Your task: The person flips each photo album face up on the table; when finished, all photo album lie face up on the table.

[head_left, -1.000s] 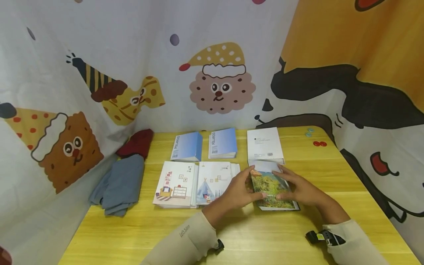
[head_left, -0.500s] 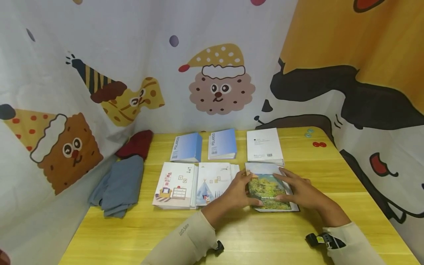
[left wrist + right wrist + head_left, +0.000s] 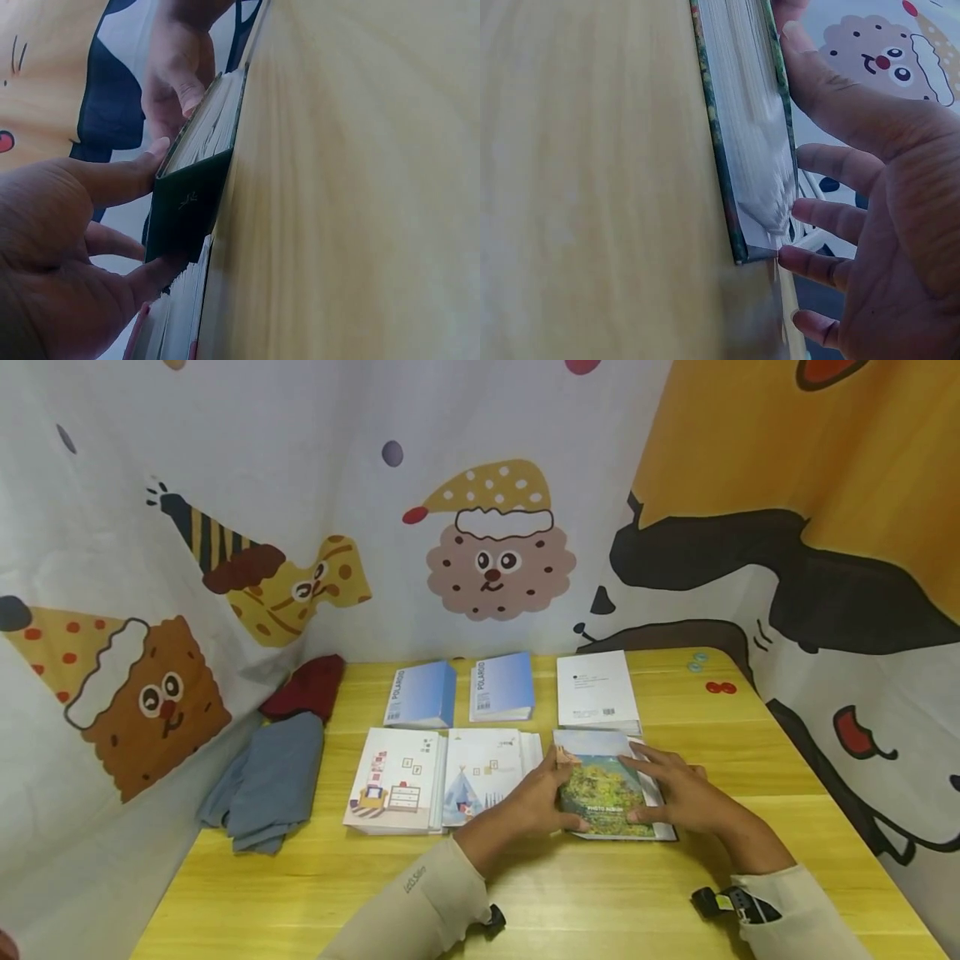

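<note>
From the head view, your green photo album (image 3: 611,785) lies flat on the yellow bench (image 3: 570,893), its long axis running near to far, with your two hands bracketing it. Your left hand (image 3: 536,793) sits against the album's left long edge, thumb up on the cover and fingers loosely bent along the side. Your right hand (image 3: 675,793) lies over the right long edge, fingers fairly straight and spread across the cover. Both hands are equally close, one to each side; neither has it lifted. Just left of the album lie two illustrated white albums (image 3: 442,777); just beyond its far end lies a white booklet (image 3: 597,691), with two blue albums (image 3: 461,691) to the left of that.

From the left wrist view, the album's dark spine (image 3: 187,206) faces you, resting on the bench. Your left thumb (image 3: 120,176) touches the top corner of the spine and a lower finger (image 3: 154,274) curls under its near end, so this grip is a light pinch at the spine rather than a firm clasp.

From the right wrist view, the page block (image 3: 750,127) is edge-on, closed and flat on the bench. Your right thumb (image 3: 817,75) presses the cover, and the fingertips (image 3: 795,259) rest at the near corner, relaxed and mostly extended, not wrapped around anything.
</note>
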### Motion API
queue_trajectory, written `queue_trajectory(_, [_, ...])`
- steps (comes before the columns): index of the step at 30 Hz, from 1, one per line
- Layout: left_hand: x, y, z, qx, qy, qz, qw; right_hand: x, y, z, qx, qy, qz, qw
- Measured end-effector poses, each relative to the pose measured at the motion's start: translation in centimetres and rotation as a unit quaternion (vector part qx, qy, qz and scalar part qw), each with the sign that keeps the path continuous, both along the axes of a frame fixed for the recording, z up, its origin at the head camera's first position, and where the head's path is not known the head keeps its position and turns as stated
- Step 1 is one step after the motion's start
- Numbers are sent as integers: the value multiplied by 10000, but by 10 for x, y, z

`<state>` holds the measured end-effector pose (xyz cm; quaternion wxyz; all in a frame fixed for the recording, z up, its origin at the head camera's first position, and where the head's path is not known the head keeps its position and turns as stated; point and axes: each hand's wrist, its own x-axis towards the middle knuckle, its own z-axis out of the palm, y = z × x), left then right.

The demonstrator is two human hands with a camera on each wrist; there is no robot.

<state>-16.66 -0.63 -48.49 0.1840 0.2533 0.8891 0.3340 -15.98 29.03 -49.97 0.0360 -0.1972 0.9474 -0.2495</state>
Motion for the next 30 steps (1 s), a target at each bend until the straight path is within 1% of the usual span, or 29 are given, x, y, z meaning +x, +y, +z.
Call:
queue_trajectory(4, [-1, -1, -2, 72, -51, -33, 10000, 1, -1, 1, 0, 56, -17, 10000])
queue_trajectory(7, [0, -2, -2, 126, -10, -56, 9999, 2, -2, 1, -93, 23, -7, 10000])
queue_trajectory(11, [1, -4, -1, 156, 91, -339, 9993, 2, -1, 0, -177, -39, -9, 9998])
queue_trajectory(14, [2, -5, -1, 46, 163, -572, 9982, 2, 1, -1, -191, -41, 11, 9998])
queue_trajectory(16, [2, -6, 0, -95, 241, -660, 9975, 2, 2, -2, -221, -25, 37, 9997])
queue_trajectory(21, [1, -7, 1, -261, 367, -730, 9963, 1, 4, -4, -316, -16, 128, 9994])
queue_trajectory(25, [-1, -8, 1, -172, 468, -795, 9956, 0, 4, -1, -343, -49, 149, 9993])
queue_trajectory(27, [-1, -11, 2, -124, 480, -760, 9959, -1, 3, 3, -282, -3, 164, 9995])
queue_trajectory(30, [-1, -18, 5, -131, 506, -590, 9969, -2, 0, 7, -198, 101, 232, 9995])
